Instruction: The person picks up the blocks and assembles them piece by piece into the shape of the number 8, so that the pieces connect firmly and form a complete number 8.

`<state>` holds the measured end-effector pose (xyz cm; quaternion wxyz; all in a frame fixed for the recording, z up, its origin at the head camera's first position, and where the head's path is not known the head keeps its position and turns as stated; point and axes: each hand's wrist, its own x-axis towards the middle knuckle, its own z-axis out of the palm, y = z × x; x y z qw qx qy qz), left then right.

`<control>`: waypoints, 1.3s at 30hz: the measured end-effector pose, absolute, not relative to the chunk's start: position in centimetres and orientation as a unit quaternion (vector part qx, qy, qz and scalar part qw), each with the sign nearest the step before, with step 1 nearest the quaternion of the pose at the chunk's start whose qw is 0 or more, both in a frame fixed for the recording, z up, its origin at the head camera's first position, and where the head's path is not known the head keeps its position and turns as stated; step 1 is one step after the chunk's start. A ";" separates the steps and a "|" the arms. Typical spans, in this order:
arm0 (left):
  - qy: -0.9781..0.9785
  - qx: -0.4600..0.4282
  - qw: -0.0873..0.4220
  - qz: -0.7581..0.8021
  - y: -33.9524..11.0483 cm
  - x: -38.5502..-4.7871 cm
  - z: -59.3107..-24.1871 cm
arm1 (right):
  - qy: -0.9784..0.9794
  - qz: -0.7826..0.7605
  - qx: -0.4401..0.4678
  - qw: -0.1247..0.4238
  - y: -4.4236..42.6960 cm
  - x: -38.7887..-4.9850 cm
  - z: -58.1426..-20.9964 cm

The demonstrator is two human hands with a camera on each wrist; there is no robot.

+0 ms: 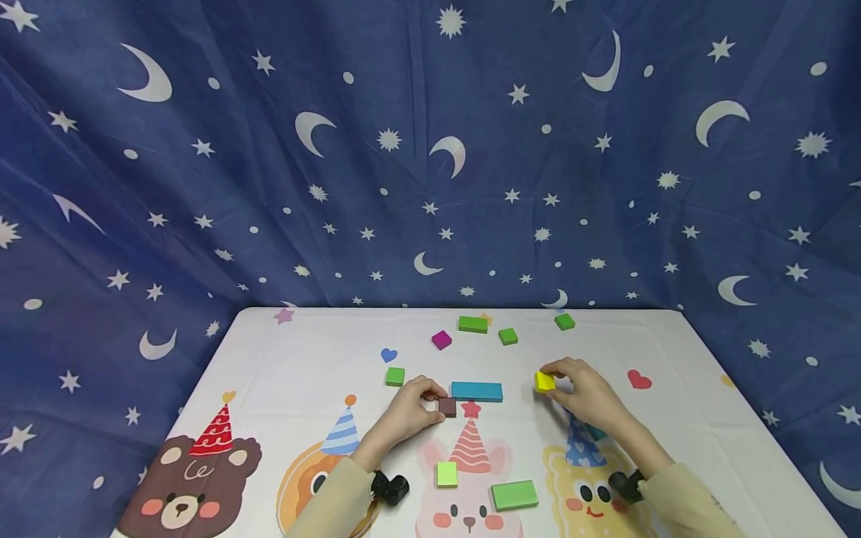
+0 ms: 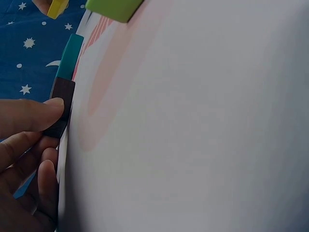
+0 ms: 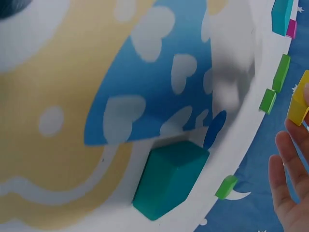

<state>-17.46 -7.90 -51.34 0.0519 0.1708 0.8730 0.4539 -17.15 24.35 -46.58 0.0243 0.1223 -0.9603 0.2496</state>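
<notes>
Eleven blocks: six green blocks (image 1: 394, 376), one magenta block (image 1: 442, 341), one blue block (image 1: 477, 391), one teal block (image 3: 166, 176), one brown block (image 1: 447, 407), one yellow block (image 1: 544, 383). Left hand (image 1: 406, 411): fingers pinch brown block at blue block's near-left corner; contact hard to tell. Right hand (image 1: 592, 396): fingers pinch yellow block, raised above tabletop (image 1: 706, 448). Teal block mostly hidden in head view; yellow block cut off in both wrist views.

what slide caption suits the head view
Left hand pinches a brown square block beside a blue rectangular block; right hand holds a yellow square block.
</notes>
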 end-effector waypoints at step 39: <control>0.874 0.173 0.050 0.451 -7.9 -17.6 -51.6 | -0.945 0.284 0.159 0.020 21.3 -15.3 -47.8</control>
